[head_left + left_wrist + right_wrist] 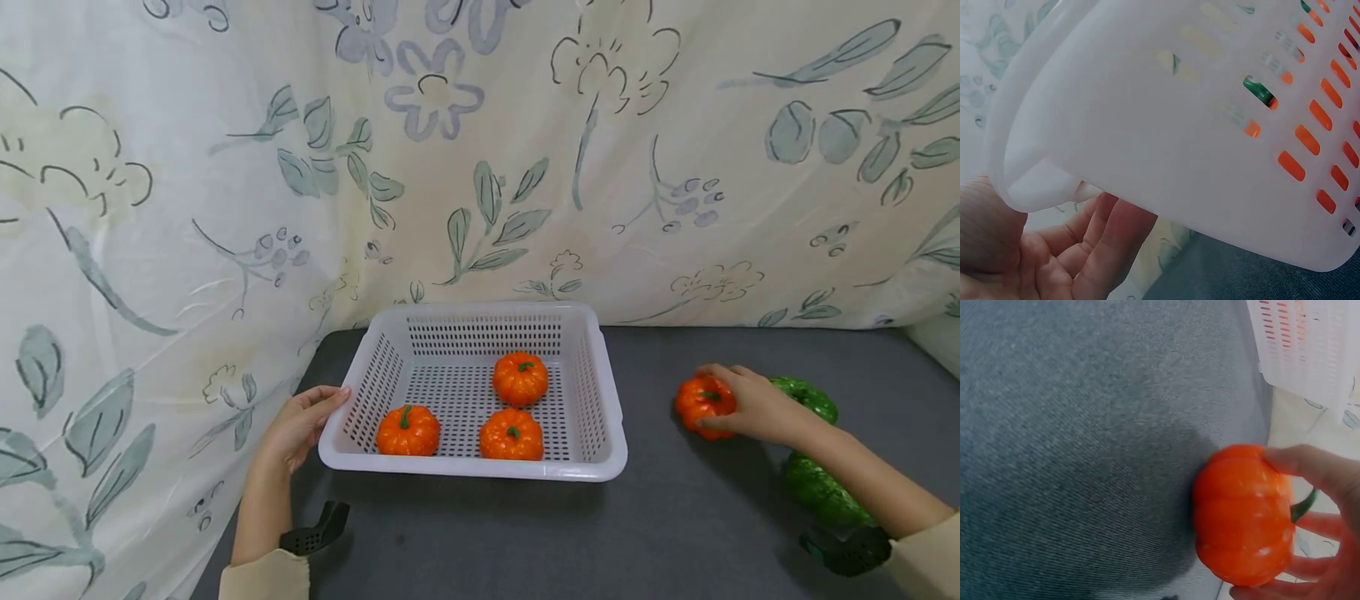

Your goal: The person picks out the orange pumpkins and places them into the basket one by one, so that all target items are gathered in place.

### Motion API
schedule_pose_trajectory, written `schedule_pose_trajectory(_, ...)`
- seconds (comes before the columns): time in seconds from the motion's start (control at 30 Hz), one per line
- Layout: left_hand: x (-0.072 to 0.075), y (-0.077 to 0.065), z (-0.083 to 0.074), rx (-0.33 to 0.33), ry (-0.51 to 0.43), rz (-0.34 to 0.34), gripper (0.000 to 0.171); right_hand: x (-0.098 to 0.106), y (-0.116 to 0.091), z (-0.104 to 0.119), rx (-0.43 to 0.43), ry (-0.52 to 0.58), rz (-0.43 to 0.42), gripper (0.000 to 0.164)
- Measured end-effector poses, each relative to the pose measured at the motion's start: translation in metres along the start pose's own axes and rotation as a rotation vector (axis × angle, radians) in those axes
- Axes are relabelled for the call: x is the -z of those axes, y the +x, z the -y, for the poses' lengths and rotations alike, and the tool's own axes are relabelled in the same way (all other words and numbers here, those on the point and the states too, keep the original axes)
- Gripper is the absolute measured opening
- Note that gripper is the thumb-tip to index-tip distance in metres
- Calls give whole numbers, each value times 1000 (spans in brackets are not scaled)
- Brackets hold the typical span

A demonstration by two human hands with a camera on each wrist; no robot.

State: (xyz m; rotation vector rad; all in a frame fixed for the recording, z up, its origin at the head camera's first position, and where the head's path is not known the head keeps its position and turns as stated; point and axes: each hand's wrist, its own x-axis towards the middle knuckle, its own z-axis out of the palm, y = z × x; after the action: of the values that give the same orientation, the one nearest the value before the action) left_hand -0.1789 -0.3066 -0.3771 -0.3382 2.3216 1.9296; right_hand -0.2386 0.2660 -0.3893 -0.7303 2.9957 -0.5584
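Observation:
My left hand (300, 421) holds the left rim of a white perforated plastic basket (472, 469), thumb over the edge and fingers beneath it in the left wrist view. Inside the basket are three small orange pumpkins with green stems: one toward the back (521, 378), one at front left (408, 432) and one at front right (511, 435). To the right of the basket, my right hand (757, 408) grips another small orange pumpkin (1241, 515) between thumb and fingers. Its green stem points toward the palm in the right wrist view.
Two bumpy dark-green vegetables, one farther back (808, 395) and one nearer (821, 490), lie partly hidden under my right forearm. A dark grey cloth covers the table (480, 542). Behind it hangs a flower-printed curtain (450, 200), which also runs along the left side.

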Motion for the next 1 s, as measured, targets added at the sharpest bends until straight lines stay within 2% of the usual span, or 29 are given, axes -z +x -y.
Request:
schedule_pose_trajectory(0.13,0,0,1,1,-4,-5,42,4,0,2,48,32,70,68)
schedule_pose_trajectory(0.27,0,1,2,2,-7,-14,42,15,0,4,82,136,249,64)
schedule_pose_trajectory(0.4,0,1,2,1,-3,-16,42,27,1,7,64,226,431,57)
schedule_pose_trajectory(0.53,0,1,2,1,2,-16,43,37,1,7,38,259,545,54)
schedule_pose_trajectory(0.73,1,0,3,4,-1,-11,41,47,1,2,28,301,629,51)
schedule_pose_trajectory(1.0,1,1,1,-4,1,-2,39,51,1,-3,-21,304,658,51)
